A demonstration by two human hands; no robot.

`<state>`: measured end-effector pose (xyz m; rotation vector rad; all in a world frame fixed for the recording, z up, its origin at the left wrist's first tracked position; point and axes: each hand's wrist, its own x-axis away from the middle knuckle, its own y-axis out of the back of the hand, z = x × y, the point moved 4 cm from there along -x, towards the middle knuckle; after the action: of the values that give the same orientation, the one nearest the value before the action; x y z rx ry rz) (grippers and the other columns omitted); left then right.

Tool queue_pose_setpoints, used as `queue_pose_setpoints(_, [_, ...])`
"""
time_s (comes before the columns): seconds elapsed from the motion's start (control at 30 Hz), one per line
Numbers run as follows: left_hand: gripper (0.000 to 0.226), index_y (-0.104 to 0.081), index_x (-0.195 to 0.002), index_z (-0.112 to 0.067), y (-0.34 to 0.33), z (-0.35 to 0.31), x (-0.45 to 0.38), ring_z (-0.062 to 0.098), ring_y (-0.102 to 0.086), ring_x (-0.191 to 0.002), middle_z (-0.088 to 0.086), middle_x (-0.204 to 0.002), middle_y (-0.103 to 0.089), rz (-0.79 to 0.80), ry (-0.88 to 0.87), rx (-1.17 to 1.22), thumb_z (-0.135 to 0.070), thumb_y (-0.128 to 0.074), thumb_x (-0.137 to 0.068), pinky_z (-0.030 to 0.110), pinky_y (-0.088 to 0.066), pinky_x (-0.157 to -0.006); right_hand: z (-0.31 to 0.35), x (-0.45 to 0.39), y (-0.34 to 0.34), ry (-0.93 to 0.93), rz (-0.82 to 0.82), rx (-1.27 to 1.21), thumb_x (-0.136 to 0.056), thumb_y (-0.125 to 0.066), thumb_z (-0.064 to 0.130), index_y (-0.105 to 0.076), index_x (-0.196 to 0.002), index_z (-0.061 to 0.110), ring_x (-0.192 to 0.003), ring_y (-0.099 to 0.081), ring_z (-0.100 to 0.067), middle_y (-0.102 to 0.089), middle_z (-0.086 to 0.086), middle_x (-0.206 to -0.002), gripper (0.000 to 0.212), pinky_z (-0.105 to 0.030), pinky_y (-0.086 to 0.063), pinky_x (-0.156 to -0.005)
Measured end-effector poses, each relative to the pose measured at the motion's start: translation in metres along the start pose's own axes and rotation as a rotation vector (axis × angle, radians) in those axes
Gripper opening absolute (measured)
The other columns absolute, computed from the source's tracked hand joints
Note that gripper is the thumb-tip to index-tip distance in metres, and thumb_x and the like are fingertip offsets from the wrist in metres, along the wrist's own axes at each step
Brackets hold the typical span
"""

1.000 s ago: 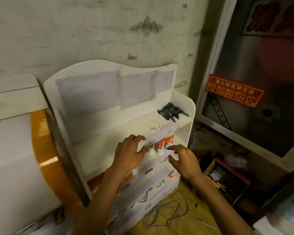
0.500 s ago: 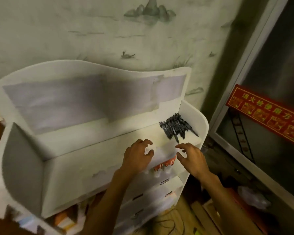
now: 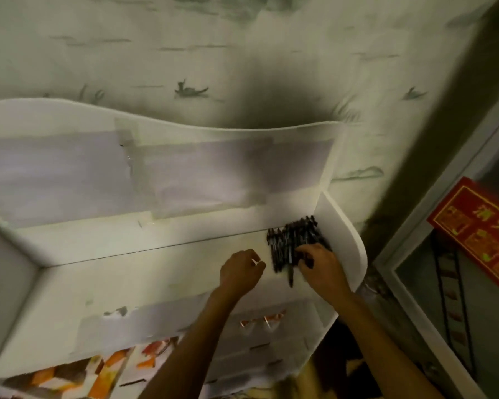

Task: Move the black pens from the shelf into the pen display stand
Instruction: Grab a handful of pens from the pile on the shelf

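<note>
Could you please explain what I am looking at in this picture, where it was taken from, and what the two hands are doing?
There is no machine here: a person wears a camera on the head, looking down at their own bare hands. In front stands a white shelf unit against a painted wall. A pile of slim black pens lies at the shelf's right end. The right hand is on the pile, fingers curled among the pens. The left hand is beside the pile, loosely curled, holding nothing.
</note>
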<state>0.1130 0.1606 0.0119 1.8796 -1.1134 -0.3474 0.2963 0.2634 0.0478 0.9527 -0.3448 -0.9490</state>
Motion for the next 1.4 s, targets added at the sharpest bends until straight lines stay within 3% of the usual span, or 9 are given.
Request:
queue_pose_setpoints(0.1, [0.042, -0.065, -0.115, -0.021, -0.022, -0.015, -0.023, 0.020, -0.062, -0.098, 0.001, -0.115, -0.067, 0.000, 0.106, 0.012, -0.054, -0.052, -0.092, 0.030, -0.049, -0.078, -0.015, -0.022, 0.002, 0.022, 0.049, 0.003, -0.093, -0.065, 0.017, -0.067, -0.120, 0.015, -0.102, -0.065, -0.023, -0.065, -0.006, -0.121, 0.027, -0.036, -0.055, -0.093])
queue_pose_setpoints(0.27, [0.064, -0.066, -0.101, -0.009, -0.044, -0.039, -0.049, 0.025, -0.065, -0.088, 0.009, -0.100, -0.067, -0.028, 0.147, -0.026, -0.069, -0.055, -0.079, 0.035, -0.054, -0.077, -0.035, -0.047, 0.006, 0.078, 0.064, -0.010, -0.094, -0.063, 0.018, -0.066, -0.124, 0.017, -0.105, -0.062, -0.018, -0.064, -0.002, -0.121, 0.030, -0.020, -0.045, -0.087])
queue_pose_setpoints(0.4, [0.061, -0.059, -0.098, -0.015, -0.050, -0.050, -0.057, 0.025, -0.061, -0.091, 0.007, -0.102, -0.061, -0.049, 0.159, -0.058, -0.071, -0.055, -0.073, 0.036, -0.053, -0.079, -0.045, -0.063, 0.008, 0.114, 0.071, -0.027, -0.094, -0.063, 0.017, -0.066, -0.123, 0.016, -0.103, -0.063, -0.019, -0.063, -0.003, -0.121, 0.030, -0.020, -0.046, -0.085])
queue_pose_setpoints(0.57, [0.063, -0.056, -0.108, -0.017, -0.057, -0.056, -0.067, 0.025, -0.056, -0.095, 0.007, -0.112, -0.059, -0.077, 0.223, -0.117, -0.068, -0.061, -0.072, 0.036, -0.047, -0.080, -0.051, -0.070, 0.004, 0.144, 0.072, -0.028, -0.094, -0.063, 0.021, -0.064, -0.125, 0.020, -0.103, -0.063, -0.018, -0.062, 0.001, -0.124, 0.032, -0.030, -0.054, -0.087])
queue_pose_setpoints(0.73, [0.087, -0.057, -0.124, -0.014, -0.058, -0.064, -0.074, 0.030, -0.058, -0.109, 0.011, -0.121, -0.059, -0.107, 0.265, -0.120, -0.078, -0.058, -0.066, 0.042, -0.049, -0.091, -0.054, -0.073, 0.001, 0.169, 0.074, -0.036, -0.094, -0.062, 0.022, -0.065, -0.123, 0.024, -0.100, -0.063, -0.014, -0.062, 0.004, -0.123, 0.029, -0.019, -0.050, -0.080])
queue_pose_setpoints(1.0, [0.074, -0.054, -0.128, -0.007, -0.057, -0.060, -0.081, 0.031, -0.055, -0.114, 0.014, -0.126, -0.056, -0.098, 0.294, -0.167, -0.062, -0.061, -0.080, 0.043, -0.049, -0.096, -0.060, -0.073, 0.004, 0.198, 0.078, -0.076, -0.095, -0.061, 0.016, -0.066, -0.121, 0.017, -0.101, -0.062, -0.014, -0.063, 0.000, -0.121, 0.027, -0.017, -0.047, -0.084])
queue_pose_setpoints(1.17, [0.086, -0.049, -0.136, -0.006, -0.050, -0.058, -0.089, 0.033, -0.054, -0.120, 0.016, -0.133, -0.053, -0.056, 0.262, -0.242, -0.073, -0.054, -0.083, 0.041, -0.047, -0.099, -0.059, -0.073, 0.007, 0.221, 0.062, -0.063, -0.095, -0.061, 0.016, -0.067, -0.121, 0.016, -0.103, -0.063, -0.015, -0.064, 0.000, -0.121, 0.027, -0.025, -0.052, -0.090])
queue_pose_setpoints(1.3, [0.062, -0.053, -0.138, -0.020, -0.038, -0.061, -0.093, 0.029, -0.059, -0.117, 0.007, -0.132, -0.059, -0.042, 0.131, -0.294, -0.058, -0.057, -0.088, 0.037, -0.050, -0.097, -0.054, -0.073, 0.008, 0.223, 0.055, -0.034, -0.096, -0.059, 0.025, -0.065, -0.123, 0.022, -0.100, -0.063, -0.013, -0.063, 0.005, -0.122, 0.028, -0.028, -0.055, -0.086])
queue_pose_setpoints(1.4, [0.052, -0.053, -0.138, -0.021, -0.024, -0.042, -0.091, 0.027, -0.059, -0.117, 0.006, -0.128, -0.062, -0.021, 0.199, -0.325, -0.028, -0.062, -0.087, 0.037, -0.051, -0.097, -0.049, -0.079, 0.008, 0.223, 0.069, -0.047, -0.097, -0.058, 0.024, -0.065, -0.123, 0.021, -0.097, -0.063, -0.015, -0.063, 0.004, -0.119, 0.027, -0.029, -0.055, -0.082])
